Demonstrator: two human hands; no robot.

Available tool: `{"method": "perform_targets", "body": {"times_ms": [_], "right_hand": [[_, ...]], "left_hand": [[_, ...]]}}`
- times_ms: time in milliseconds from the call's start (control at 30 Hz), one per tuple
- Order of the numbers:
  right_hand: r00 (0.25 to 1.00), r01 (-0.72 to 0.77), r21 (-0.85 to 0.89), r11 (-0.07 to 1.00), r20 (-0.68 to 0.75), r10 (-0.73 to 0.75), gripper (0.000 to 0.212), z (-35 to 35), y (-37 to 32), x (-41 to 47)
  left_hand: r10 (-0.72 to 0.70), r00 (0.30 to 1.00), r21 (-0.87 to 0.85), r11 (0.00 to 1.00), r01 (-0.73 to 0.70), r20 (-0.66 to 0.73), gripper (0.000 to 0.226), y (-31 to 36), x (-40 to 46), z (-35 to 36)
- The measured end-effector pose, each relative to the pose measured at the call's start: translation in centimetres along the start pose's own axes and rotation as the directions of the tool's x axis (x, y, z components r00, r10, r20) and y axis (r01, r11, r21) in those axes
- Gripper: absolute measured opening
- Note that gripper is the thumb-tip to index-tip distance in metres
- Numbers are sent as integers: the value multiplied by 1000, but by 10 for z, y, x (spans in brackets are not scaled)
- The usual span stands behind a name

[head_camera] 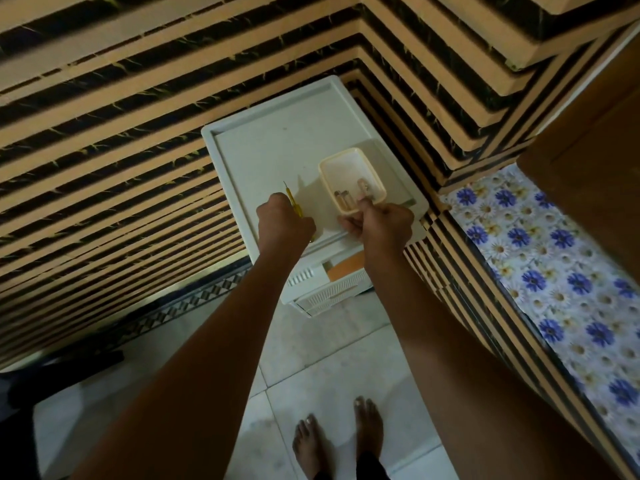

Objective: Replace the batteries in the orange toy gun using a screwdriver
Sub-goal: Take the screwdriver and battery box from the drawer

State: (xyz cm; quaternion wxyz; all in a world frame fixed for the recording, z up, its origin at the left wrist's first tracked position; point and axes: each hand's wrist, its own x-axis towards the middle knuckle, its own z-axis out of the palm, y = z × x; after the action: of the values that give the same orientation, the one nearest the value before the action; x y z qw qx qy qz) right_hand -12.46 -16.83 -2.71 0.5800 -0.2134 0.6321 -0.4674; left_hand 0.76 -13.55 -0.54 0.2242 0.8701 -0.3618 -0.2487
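My left hand [284, 221] grips a yellow-handled screwdriver [293, 202], its thin metal tip pointing away over the white drawer unit's top [277, 143]. My right hand [381, 226] pinches the near edge of a small cream tray [341, 164], thumb on the rim. Inside the tray lie a few batteries [346, 199] near my thumb. An orange object [346, 266] shows in the half-open top drawer below my hands; I cannot tell whether it is the toy gun.
The white plastic drawer unit stands in a corner of striped orange-and-black walls [138, 133]. A ledge with blue flowered cloth [554, 265] runs on the right beside a brown wooden panel [595, 150]. My bare feet [339, 441] stand on pale floor tiles.
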Motion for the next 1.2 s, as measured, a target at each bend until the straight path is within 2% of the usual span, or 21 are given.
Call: {"method": "perform_targets", "body": {"times_ms": [133, 200, 233, 300, 333, 400, 433, 467, 533, 600, 667, 733, 833, 867, 967, 1067, 1200], "right_hand": [[999, 43, -72, 996, 35, -41, 37, -14, 2, -6], [980, 200, -220, 955, 33, -197, 35, -33, 10, -18], [938, 342, -338, 877, 60, -343, 30, -44, 16, -23], [780, 612, -510, 605, 262, -569, 19, -66, 32, -33], [687, 710, -547, 444, 398, -608, 16, -76, 41, -33], [506, 822, -559, 106, 633, -586, 13, -90, 56, -26], [431, 836, -545, -59, 720, -544, 24, -95, 63, -21], [389, 834, -521, -180, 788, -476, 35, -99, 67, -17], [429, 799, -528, -288, 836, -342, 47, -98, 59, -11], [459, 765, -541, -349, 838, -293, 42, -96, 51, -13], [456, 744, -549, -381, 833, -312, 28, -96, 47, -15], [465, 736, -544, -403, 839, -283, 27, -104, 44, -25], [606, 725, -583, -365, 793, -63, 32, -129, 41, -41], [623, 730, -584, -354, 782, -4, 33, -140, 43, -47], [618, 727, -557, -401, 786, 29, 41, -175, 53, -66], [669, 678, -610, -410, 743, 2, 42, -198, 70, -72], [668, 650, -597, -470, 743, -20, 46, -196, 102, -52]], "left_hand": [[-5, 1000, 10, 1000, 5, -12, 31, -5, 1, 2], [8, 1000, -12, 1000, -8, -11, 32, -8, -3, 1], [21, 1000, -26, 999, -22, -20, 33, -10, -8, 0], [84, 994, -19, 996, -85, -71, 34, -18, -21, -4], [130, 987, 4, 991, -130, -95, 34, -23, -30, -5], [216, 970, 55, 976, -212, -107, 37, -38, -48, -8], [255, 963, 69, 966, -249, -89, 41, -46, -56, -8], [294, 954, 87, 953, -289, -57, 46, -55, -63, -8], [347, 938, 149, 927, -346, 17, 56, -68, -71, -7], [359, 931, 200, 909, -365, 68, 59, -74, -76, -7], [401, 913, 248, 880, -406, 74, 50, -74, -76, -7], [454, 887, 342, 822, -455, 89, 41, -74, -75, -8], [486, 862, 420, 758, -499, 145, 41, -73, -71, -12], [497, 854, 424, 747, -512, 156, 41, -74, -71, -13], [518, 841, 441, 725, -530, 160, 42, -76, -67, -16], [539, 829, 417, 727, -546, 148, 47, -83, -66, -16], [615, 779, 406, 685, -605, 122, 73, -107, -69, -6]]}}
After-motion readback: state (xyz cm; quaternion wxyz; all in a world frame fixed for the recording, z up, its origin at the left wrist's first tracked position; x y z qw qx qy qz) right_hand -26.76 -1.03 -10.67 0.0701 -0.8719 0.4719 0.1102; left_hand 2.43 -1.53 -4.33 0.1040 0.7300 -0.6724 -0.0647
